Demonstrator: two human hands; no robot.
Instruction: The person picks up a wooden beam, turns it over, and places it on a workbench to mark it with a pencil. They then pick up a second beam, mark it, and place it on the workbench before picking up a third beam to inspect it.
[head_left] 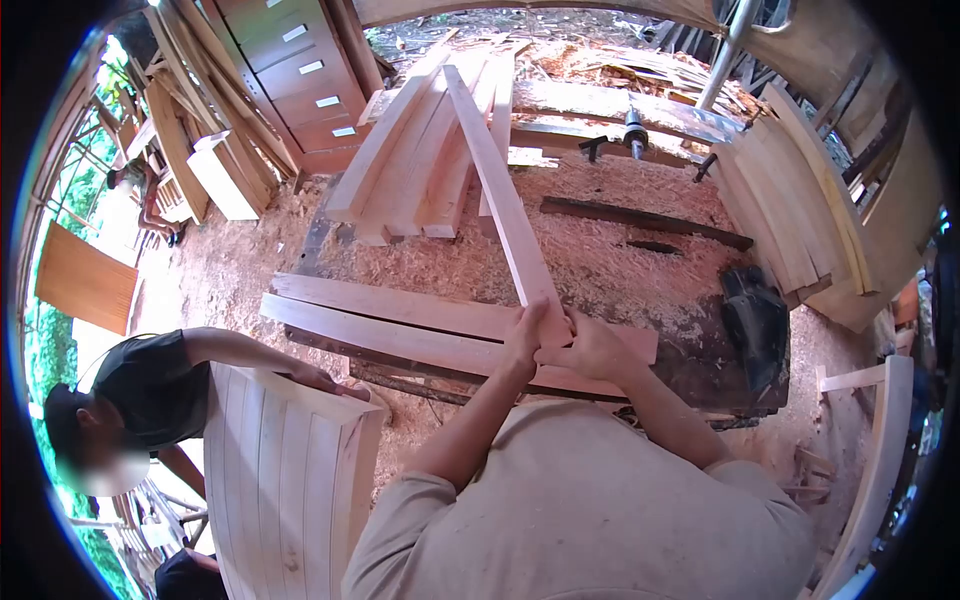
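Note:
Both hands grip the near end of a long squared wooden beam (505, 200), which slants away toward a stack at the back. My left hand (522, 340) is closed on the beam's left side. On the right, my right hand (588, 350) closes round the same end, some of its fingers hidden by the wood. Beneath the hands, two more long boards lie side by side across the sawdust-covered workbench; the farther board (400, 302) and the nearer board (380, 328) have a narrow dark gap between them.
Several thick beams (400, 150) are stacked at the back. A dark metal bar (645, 222) and a black power tool (752, 320) lie on the bench. At left, a person in a dark shirt (150, 385) touches a slatted wooden panel (285, 480). Curved boards (770, 200) lean at right.

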